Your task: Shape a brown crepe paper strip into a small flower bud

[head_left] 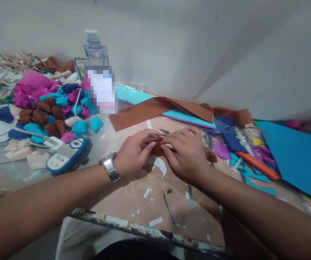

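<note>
My left hand (135, 151), a metal-banded watch (110, 167) on its wrist, has its fingers bent and thumb drawn in. It pinches a small piece of brown paper (158, 148). Opposite it, my right hand (186, 153) is closed on the same brown piece, its fingers covering most of it. The piece's exact shape is hidden. A small dark metallic object (164, 132) shows just beyond the fingertips; its kind cannot be made out. Below the hands, a curved white paper scrap (159, 167) lies on the table (141, 180).
Crumpled colored paper bundles (37, 117) fill the left side. A blue and white power strip (68, 155) lies before them, a clear bottle (96, 52) behind. Brown paper strips (136, 111) lie beyond my hands. An orange cutter (257, 166) and blue sheet (296, 155) are at right.
</note>
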`<control>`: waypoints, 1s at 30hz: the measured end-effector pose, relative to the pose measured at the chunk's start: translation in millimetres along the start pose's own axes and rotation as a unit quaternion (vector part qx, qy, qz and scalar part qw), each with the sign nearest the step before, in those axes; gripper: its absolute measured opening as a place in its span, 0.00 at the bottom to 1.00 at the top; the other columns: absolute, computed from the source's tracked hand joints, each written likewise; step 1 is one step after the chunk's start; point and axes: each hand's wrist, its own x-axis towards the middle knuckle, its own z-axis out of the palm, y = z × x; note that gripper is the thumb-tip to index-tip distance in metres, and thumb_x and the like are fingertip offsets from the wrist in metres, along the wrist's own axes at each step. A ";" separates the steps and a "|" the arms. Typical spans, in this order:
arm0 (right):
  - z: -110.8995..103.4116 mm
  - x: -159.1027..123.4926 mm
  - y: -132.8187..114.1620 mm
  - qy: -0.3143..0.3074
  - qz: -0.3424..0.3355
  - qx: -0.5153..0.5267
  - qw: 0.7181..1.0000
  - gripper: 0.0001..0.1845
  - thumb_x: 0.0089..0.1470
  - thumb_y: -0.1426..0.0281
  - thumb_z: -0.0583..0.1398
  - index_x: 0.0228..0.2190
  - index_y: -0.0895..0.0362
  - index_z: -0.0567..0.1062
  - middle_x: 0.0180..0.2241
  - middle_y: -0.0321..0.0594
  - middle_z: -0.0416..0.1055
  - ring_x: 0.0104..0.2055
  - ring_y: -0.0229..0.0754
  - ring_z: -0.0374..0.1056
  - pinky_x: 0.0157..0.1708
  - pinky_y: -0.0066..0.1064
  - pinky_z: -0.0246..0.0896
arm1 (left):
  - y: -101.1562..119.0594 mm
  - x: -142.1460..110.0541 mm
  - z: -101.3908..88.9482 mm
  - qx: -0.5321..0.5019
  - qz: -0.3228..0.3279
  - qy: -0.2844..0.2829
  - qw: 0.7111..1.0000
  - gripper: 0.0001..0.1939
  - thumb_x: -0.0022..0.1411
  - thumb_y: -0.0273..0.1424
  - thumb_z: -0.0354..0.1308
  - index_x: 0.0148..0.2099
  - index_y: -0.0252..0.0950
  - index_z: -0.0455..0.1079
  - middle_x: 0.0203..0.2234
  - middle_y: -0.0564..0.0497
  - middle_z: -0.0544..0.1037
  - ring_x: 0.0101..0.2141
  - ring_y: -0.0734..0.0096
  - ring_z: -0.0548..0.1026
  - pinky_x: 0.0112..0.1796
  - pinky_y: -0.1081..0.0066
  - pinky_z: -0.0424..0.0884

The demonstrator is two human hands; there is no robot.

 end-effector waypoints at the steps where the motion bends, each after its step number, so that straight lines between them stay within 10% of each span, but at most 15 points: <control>1: 0.2 0.0 -0.1 -0.001 0.001 0.004 1.000 0.05 0.64 0.70 0.60 0.36 0.54 0.77 0.41 0.37 0.82 0.45 0.45 0.72 0.54 0.47 0.49 | 0.6 -0.2 0.1 0.000 0.000 -0.001 1.000 0.14 0.71 0.27 0.55 0.57 0.37 0.71 0.52 0.44 0.80 0.53 0.64 0.79 0.55 0.63 0.77; 30: 0.3 -0.6 -0.9 0.022 0.007 -0.029 0.999 0.06 0.65 0.63 0.62 0.40 0.51 0.78 0.42 0.37 0.81 0.47 0.48 0.68 0.52 0.47 0.48 | 3.7 -2.5 -0.3 -0.003 -0.013 -0.054 0.998 0.23 0.72 0.28 0.53 0.66 0.42 0.65 0.62 0.43 0.73 0.61 0.59 0.73 0.60 0.57 0.72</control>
